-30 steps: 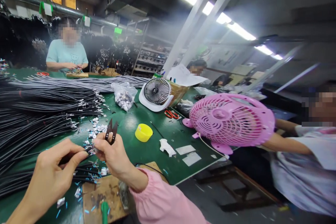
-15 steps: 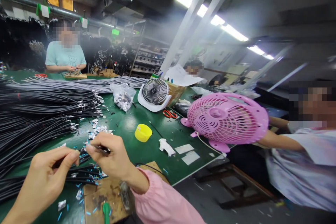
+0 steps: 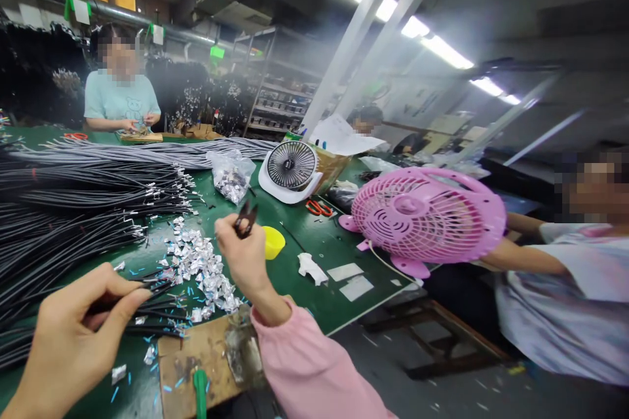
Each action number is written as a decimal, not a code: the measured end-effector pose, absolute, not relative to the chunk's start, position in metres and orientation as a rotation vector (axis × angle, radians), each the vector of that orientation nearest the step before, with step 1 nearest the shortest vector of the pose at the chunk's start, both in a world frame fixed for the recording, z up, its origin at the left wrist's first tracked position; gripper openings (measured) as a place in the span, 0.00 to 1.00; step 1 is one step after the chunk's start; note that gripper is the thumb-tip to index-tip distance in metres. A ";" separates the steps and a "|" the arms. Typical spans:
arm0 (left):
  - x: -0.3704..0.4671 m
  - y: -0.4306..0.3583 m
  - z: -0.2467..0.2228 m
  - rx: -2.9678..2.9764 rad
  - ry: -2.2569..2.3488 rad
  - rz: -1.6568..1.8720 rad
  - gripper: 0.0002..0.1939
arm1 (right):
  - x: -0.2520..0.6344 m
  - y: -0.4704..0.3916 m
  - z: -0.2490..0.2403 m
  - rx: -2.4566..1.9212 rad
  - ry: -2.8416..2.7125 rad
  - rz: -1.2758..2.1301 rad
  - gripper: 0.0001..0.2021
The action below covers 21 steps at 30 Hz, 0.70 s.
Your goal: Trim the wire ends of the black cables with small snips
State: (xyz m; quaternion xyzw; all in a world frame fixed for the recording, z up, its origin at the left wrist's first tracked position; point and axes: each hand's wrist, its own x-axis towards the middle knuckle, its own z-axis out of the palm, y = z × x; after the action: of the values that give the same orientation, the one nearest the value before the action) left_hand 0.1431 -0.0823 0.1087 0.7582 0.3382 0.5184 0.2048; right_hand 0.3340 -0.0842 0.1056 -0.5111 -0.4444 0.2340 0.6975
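Observation:
My left hand (image 3: 81,330) is closed in a pinch on a black cable (image 3: 160,286), whose tip pokes out to the right of the fingertips. Most of that cable is hidden by the hand. My right hand (image 3: 246,255), in a pink sleeve, is wrapped round dark snips (image 3: 246,215) with their two points up. It hovers beside a yellow round container (image 3: 274,243). Below and left of it lies a heap of crumpled silver foil bits (image 3: 206,275) with small blue scraps among them. More black cables (image 3: 73,229) with stripped ends are bundled at the left.
A wooden board (image 3: 191,353) with a green-handled tool (image 3: 200,393) sits at the near edge. Farther back are a bag of small parts (image 3: 233,177), a white fan (image 3: 291,170), orange scissors (image 3: 319,208) and a pink fan (image 3: 422,216). Co-workers sit across and at the right.
My right hand has moved right and up, away from my left hand, and the snips now show clearly. The foil heap is uncovered. My left hand has barely moved.

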 end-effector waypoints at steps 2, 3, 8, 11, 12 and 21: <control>0.138 -0.079 0.108 2.092 0.981 1.353 0.17 | 0.337 -0.080 0.106 -1.137 -1.006 0.513 0.18; 0.137 -0.078 0.108 2.091 0.981 1.311 0.19 | 0.336 -0.080 0.106 -1.117 -1.120 0.555 0.18; 0.132 -0.076 0.103 2.020 1.043 1.232 0.26 | 0.325 -0.086 0.104 -0.926 -1.637 0.637 0.17; 0.131 -0.074 0.102 2.058 0.986 1.113 0.26 | 0.323 -0.090 0.102 -0.882 -1.658 0.520 0.14; 0.132 -0.074 0.101 2.060 0.974 1.095 0.25 | 0.322 -0.090 0.102 -0.885 -1.642 0.504 0.12; 0.140 -0.076 0.098 1.829 1.019 1.367 0.19 | 0.316 -0.097 0.100 -1.102 -1.435 0.855 0.06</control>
State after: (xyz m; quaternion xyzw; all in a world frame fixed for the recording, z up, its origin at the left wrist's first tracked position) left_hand 0.1399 -0.0757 0.0977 0.6942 0.3867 0.5188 0.3153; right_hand 0.3158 -0.0968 0.0998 -0.4637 -0.6035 0.3597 0.5398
